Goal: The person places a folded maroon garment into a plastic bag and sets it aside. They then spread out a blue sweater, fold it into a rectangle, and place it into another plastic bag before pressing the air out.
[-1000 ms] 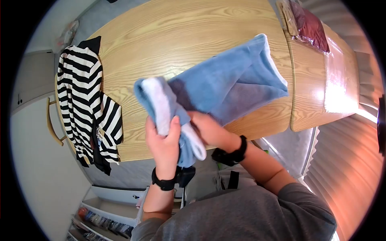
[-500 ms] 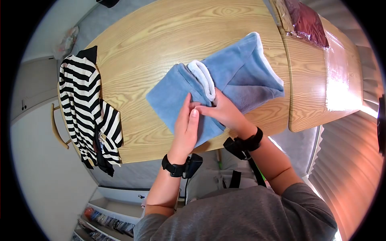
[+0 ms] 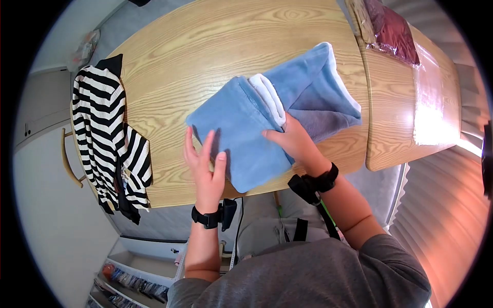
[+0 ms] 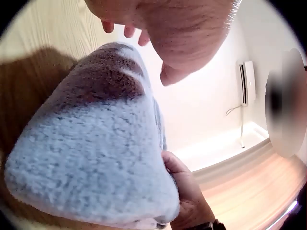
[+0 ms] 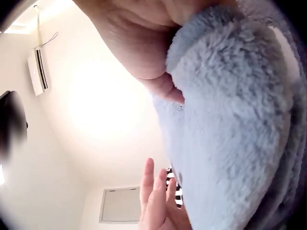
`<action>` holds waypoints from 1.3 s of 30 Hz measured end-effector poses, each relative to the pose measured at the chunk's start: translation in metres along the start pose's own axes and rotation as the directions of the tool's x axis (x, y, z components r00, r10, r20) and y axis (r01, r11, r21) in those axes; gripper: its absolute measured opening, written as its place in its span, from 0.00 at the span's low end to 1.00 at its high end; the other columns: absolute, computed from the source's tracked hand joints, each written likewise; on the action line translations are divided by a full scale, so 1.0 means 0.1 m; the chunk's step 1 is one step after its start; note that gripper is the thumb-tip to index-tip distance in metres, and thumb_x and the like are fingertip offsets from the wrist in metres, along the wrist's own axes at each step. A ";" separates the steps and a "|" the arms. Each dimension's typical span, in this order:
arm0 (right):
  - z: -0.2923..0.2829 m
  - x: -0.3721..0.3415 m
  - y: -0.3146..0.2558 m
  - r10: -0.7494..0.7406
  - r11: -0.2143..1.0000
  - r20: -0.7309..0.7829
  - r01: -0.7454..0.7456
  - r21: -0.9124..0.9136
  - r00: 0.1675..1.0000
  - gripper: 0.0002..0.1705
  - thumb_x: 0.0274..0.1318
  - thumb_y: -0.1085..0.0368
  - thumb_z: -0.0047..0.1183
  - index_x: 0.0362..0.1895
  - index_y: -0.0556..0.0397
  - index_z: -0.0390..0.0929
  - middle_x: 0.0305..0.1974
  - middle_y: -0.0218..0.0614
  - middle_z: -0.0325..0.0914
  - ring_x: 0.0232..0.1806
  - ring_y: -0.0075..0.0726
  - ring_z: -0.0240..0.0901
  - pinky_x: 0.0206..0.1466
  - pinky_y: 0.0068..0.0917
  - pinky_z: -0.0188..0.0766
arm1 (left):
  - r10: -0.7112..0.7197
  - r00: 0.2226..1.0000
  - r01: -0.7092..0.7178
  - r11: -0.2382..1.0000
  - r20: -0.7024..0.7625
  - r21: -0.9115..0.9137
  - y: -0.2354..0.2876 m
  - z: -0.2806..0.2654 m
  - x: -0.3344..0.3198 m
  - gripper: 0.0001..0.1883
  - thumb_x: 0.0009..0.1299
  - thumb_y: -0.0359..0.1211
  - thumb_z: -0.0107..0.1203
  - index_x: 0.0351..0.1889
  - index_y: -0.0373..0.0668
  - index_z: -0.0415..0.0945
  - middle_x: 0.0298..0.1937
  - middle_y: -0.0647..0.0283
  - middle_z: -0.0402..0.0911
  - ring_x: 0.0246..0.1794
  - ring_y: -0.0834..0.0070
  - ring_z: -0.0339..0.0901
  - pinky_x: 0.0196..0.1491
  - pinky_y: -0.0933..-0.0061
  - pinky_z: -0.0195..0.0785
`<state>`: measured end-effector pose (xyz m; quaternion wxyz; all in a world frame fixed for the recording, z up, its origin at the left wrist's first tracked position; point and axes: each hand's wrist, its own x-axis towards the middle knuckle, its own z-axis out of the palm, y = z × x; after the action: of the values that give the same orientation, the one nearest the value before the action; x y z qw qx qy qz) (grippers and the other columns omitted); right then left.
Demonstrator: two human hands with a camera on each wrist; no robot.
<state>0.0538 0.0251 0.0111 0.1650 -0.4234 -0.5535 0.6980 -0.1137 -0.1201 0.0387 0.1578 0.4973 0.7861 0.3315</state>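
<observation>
A blue plush cloth [image 3: 246,138] with white trim lies partly folded at the table's near side; its kind is not plain. My right hand [image 3: 299,141] grips the folded part by its right edge, thumb on top and the other fingers hidden beneath. Beside the left edge of that fold is my left hand [image 3: 204,167], its fingers spread and holding nothing. In the left wrist view this hand [image 4: 168,33] hovers above the fluffy fold. A flatter stretch of the cloth, edged in white trim [image 3: 345,77], reaches out to the right.
A black-and-white striped garment [image 3: 100,123] lies along the left end of the wooden table [image 3: 215,46]. On the adjoining table are a dark red bagged item [image 3: 393,33] and a clear plastic sheet [image 3: 429,102]. A wooden chair back [image 3: 69,156] stands at the left.
The rolled cloth has been laid down flatter over the rest of it. My left hand has let go and moved left, fingers spread. My right hand has shifted right along the fold.
</observation>
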 end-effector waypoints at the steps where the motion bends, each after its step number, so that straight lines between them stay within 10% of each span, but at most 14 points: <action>1: -0.01 0.01 0.01 0.028 0.997 0.036 -0.031 0.077 0.999 0.28 0.48 0.70 0.56 0.56 0.63 0.67 0.50 0.38 0.75 0.51 0.29 0.69 0.56 0.26 0.64 | 0.011 0.997 -0.011 1.000 0.078 0.000 0.01 0.00 0.02 0.23 0.68 0.34 0.51 0.62 0.46 0.69 0.74 0.47 0.44 0.74 0.49 0.41 0.71 0.52 0.35; 12: -0.07 -0.05 0.03 0.156 0.853 0.144 -0.207 0.478 0.977 0.30 0.48 0.72 0.51 0.59 0.61 0.65 0.47 0.38 0.75 0.48 0.30 0.70 0.54 0.25 0.65 | 0.108 0.967 -0.145 0.978 0.231 0.152 0.10 0.23 0.26 0.22 0.63 0.39 0.57 0.58 0.60 0.75 0.75 0.45 0.42 0.73 0.37 0.35 0.67 0.35 0.36; 15: 0.02 -0.13 0.05 0.107 0.993 -0.239 -0.115 -0.019 0.965 0.31 0.48 0.71 0.53 0.60 0.55 0.65 0.50 0.45 0.73 0.50 0.39 0.71 0.54 0.29 0.66 | 0.057 0.967 -0.101 0.980 0.248 0.169 0.10 0.25 0.30 0.21 0.63 0.40 0.58 0.56 0.63 0.76 0.75 0.46 0.41 0.73 0.36 0.34 0.64 0.29 0.35; 17: 0.03 -0.27 -0.20 -0.648 0.560 -0.184 0.299 -0.773 0.739 0.32 0.47 0.70 0.57 0.60 0.49 0.67 0.55 0.51 0.69 0.56 0.49 0.67 0.56 0.32 0.66 | 0.038 0.963 -0.089 0.979 0.265 0.183 0.10 0.24 0.30 0.23 0.63 0.38 0.58 0.58 0.56 0.74 0.75 0.45 0.40 0.74 0.40 0.34 0.68 0.37 0.36; 21: 0.03 -0.26 -0.06 -0.573 0.420 0.084 0.380 -0.824 0.816 0.30 0.47 0.69 0.58 0.59 0.47 0.70 0.60 0.50 0.64 0.62 0.54 0.61 0.59 0.36 0.65 | -0.070 0.990 0.072 0.997 -0.123 0.007 -0.03 0.31 0.09 0.32 0.66 0.35 0.57 0.67 0.39 0.59 0.71 0.47 0.52 0.71 0.55 0.49 0.68 0.59 0.48; 22: 0.02 -0.20 0.02 -0.545 0.535 0.044 0.388 -0.751 0.837 0.28 0.49 0.69 0.57 0.58 0.46 0.71 0.61 0.50 0.64 0.63 0.54 0.60 0.61 0.36 0.64 | -0.066 0.990 0.067 0.998 -0.121 0.005 -0.06 0.31 0.03 0.32 0.66 0.35 0.57 0.67 0.39 0.59 0.71 0.47 0.52 0.71 0.55 0.49 0.68 0.59 0.48; 23: 0.01 -0.17 0.09 -0.510 0.643 0.007 0.387 -0.661 0.860 0.27 0.50 0.69 0.57 0.57 0.45 0.72 0.62 0.49 0.64 0.65 0.53 0.60 0.63 0.37 0.62 | -0.423 0.906 0.363 0.814 -0.035 -0.453 -0.09 0.30 -0.02 0.32 0.67 0.35 0.57 0.67 0.38 0.58 0.67 0.51 0.58 0.67 0.61 0.56 0.66 0.61 0.52; 24: -0.01 -0.16 0.15 -0.510 0.647 0.002 0.384 -0.659 0.860 0.27 0.50 0.69 0.57 0.57 0.45 0.72 0.62 0.49 0.64 0.65 0.53 0.60 0.63 0.37 0.62 | -0.657 0.727 0.539 0.363 0.201 -0.760 -0.11 0.26 -0.08 0.31 0.67 0.35 0.56 0.67 0.37 0.57 0.63 0.54 0.64 0.63 0.66 0.62 0.63 0.63 0.56; 27: -0.08 -0.17 0.17 -0.493 0.706 -0.029 0.381 -0.597 0.870 0.26 0.53 0.69 0.54 0.59 0.44 0.71 0.61 0.50 0.65 0.65 0.53 0.59 0.65 0.37 0.60 | -0.460 0.721 0.666 0.250 0.518 -0.703 -0.05 0.00 -0.24 0.31 0.70 0.38 0.52 0.67 0.36 0.55 0.62 0.58 0.67 0.63 0.69 0.65 0.64 0.64 0.56; 29: -0.15 -0.20 0.17 -0.282 0.895 0.067 0.288 -0.342 0.957 0.24 0.58 0.68 0.51 0.60 0.47 0.71 0.62 0.50 0.64 0.65 0.50 0.60 0.66 0.37 0.59 | -0.412 0.735 0.662 0.260 0.539 -0.703 0.12 -0.14 -0.21 0.29 0.69 0.37 0.53 0.65 0.36 0.57 0.62 0.58 0.68 0.62 0.68 0.66 0.63 0.63 0.58; 34: -0.27 -0.11 0.22 -0.227 0.974 0.113 0.226 0.017 0.967 0.22 0.64 0.67 0.45 0.62 0.52 0.67 0.60 0.44 0.68 0.61 0.40 0.65 0.64 0.31 0.62 | -0.464 0.715 0.672 0.249 0.523 -0.697 0.73 -0.11 0.14 0.25 0.68 0.35 0.54 0.61 0.37 0.61 0.57 0.60 0.72 0.55 0.70 0.71 0.58 0.64 0.64; 36: -0.36 -0.05 0.37 -0.154 0.966 0.138 0.119 0.230 0.978 0.22 0.65 0.66 0.44 0.62 0.54 0.66 0.58 0.43 0.70 0.60 0.37 0.66 0.63 0.30 0.62 | -0.277 0.821 0.569 0.307 0.500 -0.763 0.88 0.07 0.30 0.22 0.69 0.35 0.53 0.58 0.37 0.63 0.51 0.63 0.74 0.47 0.74 0.74 0.52 0.67 0.67; 38: -0.40 0.01 0.46 -0.284 0.379 0.354 -0.234 0.895 0.891 0.23 0.67 0.64 0.42 0.64 0.57 0.61 0.56 0.39 0.70 0.58 0.33 0.66 0.62 0.28 0.64 | -0.167 0.863 0.503 0.380 0.477 -0.777 1.08 0.33 0.46 0.20 0.67 0.33 0.56 0.55 0.38 0.65 0.48 0.64 0.74 0.47 0.74 0.73 0.53 0.66 0.66; 39: -0.42 -0.07 0.34 -0.270 0.732 0.037 0.180 0.657 0.962 0.25 0.68 0.61 0.40 0.65 0.58 0.57 0.57 0.36 0.67 0.58 0.32 0.65 0.61 0.28 0.65 | -0.061 0.894 0.423 0.438 0.444 -0.793 1.15 0.42 0.55 0.18 0.66 0.32 0.58 0.52 0.40 0.68 0.45 0.65 0.75 0.46 0.73 0.72 0.53 0.65 0.65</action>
<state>0.0984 0.0359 -0.0186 0.3482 -0.2236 -0.3345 0.8467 -0.0363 -0.0231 0.0902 0.5725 0.2760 0.5271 0.5641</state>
